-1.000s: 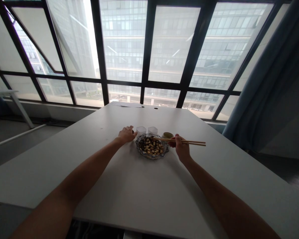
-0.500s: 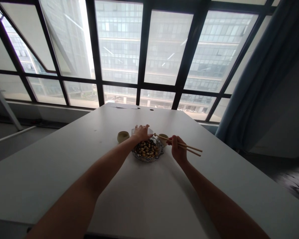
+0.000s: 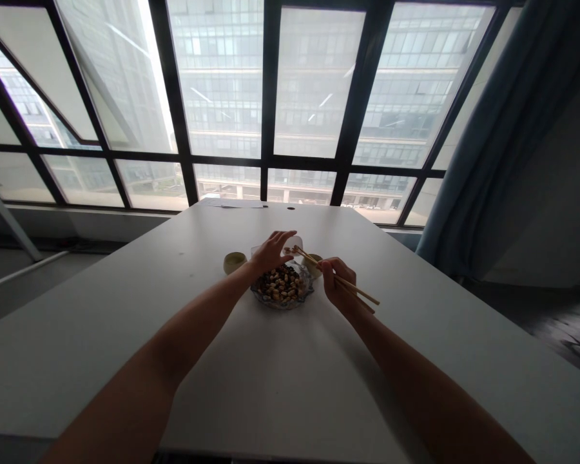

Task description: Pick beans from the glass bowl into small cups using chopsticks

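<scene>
Left hand (image 3: 269, 251) stretches out at eleven o'clock from the glass bowl (image 3: 309, 289), fingers and thumb spread wide around a gap; whether they touch the cup beside them I cannot tell. Its forearm comes in from seven o'clock.

Going rightward from there, with the bowl as the hub of the clock: a white metal frame (image 3: 13, 222) stands far out at ten o'clock. Well nearer, also about ten, a small green cup (image 3: 234, 263) sits upright on the white table (image 3: 270, 386). One frosted cup (image 3: 254, 250) shows only as a sliver behind the left hand, at eleven. The bowl, with its wavy clear rim, rests in the middle of the table's width, holding pale nuts (image 3: 281, 283) mixed with darker bits. Just past twelve is a second frosted cup (image 3: 296, 241), with small reddish-brown pieces (image 3: 290, 251) in front of it or in it; I cannot tell which. A second green cup (image 3: 309, 267) is close to the bowl at two o'clock, partly behind the wooden chopsticks (image 3: 360, 292). Their tips point toward ten and meet or nearly meet those pieces. Gripping the chopsticks is the right hand (image 3: 337, 278), at three o'clock, fingers curled. Farthest right, toward two, hangs a blue curtain (image 3: 468, 187).
</scene>
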`<state>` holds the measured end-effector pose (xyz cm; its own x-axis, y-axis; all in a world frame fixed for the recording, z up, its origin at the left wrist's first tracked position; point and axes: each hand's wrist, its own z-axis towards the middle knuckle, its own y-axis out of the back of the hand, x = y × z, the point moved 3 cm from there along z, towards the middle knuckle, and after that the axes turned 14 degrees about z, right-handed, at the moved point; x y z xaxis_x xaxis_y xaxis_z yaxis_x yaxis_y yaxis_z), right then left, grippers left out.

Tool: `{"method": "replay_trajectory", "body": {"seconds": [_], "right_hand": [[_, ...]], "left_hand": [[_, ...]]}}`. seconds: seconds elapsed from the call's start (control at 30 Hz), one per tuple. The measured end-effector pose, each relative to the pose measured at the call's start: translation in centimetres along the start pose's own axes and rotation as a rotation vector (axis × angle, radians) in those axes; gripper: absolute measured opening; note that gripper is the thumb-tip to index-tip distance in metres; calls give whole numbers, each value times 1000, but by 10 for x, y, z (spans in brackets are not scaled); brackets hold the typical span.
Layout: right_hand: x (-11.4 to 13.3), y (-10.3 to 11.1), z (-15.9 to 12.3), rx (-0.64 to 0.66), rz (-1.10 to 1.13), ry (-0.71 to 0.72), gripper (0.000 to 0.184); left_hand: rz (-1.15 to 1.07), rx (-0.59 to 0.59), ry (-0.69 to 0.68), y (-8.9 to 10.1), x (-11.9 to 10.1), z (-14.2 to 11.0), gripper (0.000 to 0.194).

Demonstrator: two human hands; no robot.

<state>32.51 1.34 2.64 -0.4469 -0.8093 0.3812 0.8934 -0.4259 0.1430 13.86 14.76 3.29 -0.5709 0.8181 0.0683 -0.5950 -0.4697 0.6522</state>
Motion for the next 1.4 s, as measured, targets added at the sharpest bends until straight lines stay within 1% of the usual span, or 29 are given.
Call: {"method": "replay_trajectory", "body": {"seconds": [0.07,0.13,0.23,0.3,0.4,0.47,0.53,0.6,0.67,0.77,0.87,0.93,1.0,1.07,1.13,1.2,1.27,1.33,1.4], "right_hand": [[-2,-3,0,18,-9,33,28],[-6,-7,0,82,-27,47,26],[-14,-12,0,181,-39,16,28],[-16,-11,0,174,-36,-17,30],[-14,-7,1,105,-34,-40,29],[-10,-3,2,58,-32,-39,31],[-6,-1,2,26,-13,-57,33],[-3,0,2,27,43,-120,37],[-1,-1,1,51,119,-214,42],[-1,-3,-1,82,196,-327,48],[-3,-4,-2,94,220,-370,51],[-6,-3,-2,105,216,-374,53],[-9,-1,-2,128,204,-374,54],[-12,0,-1,156,198,-381,55],[-13,0,-1,178,204,-387,55],[-14,-2,-1,196,219,-390,55],[-14,-4,-1,201,237,-398,56],[-15,-5,-1,179,260,-412,56],[-17,-6,-1,129,284,-432,57]], "left_hand": [[-5,-16,-11,1,-1,0,68],[-8,-16,-19,0,-1,-1,66],[-13,-8,-39,-2,-1,-1,64],[-13,-8,-38,-4,1,-1,63],[-3,21,-9,-8,4,1,59],[20,92,42,-12,7,4,58],[57,205,138,-17,10,8,57],[99,336,252,-20,13,12,57],[128,429,331,-22,16,16,57],[148,492,390,-23,18,19,55],[161,528,428,-20,21,19,54],[166,530,420,-13,20,15,53],[181,502,377,-2,19,8,50],[210,445,326,14,20,-4,45],[243,376,313,33,24,-21,41],[278,318,335,51,31,-41,39],[321,273,391,65,41,-61,38],[355,238,443,74,50,-80,39],[362,210,486,78,55,-95,42]]}}
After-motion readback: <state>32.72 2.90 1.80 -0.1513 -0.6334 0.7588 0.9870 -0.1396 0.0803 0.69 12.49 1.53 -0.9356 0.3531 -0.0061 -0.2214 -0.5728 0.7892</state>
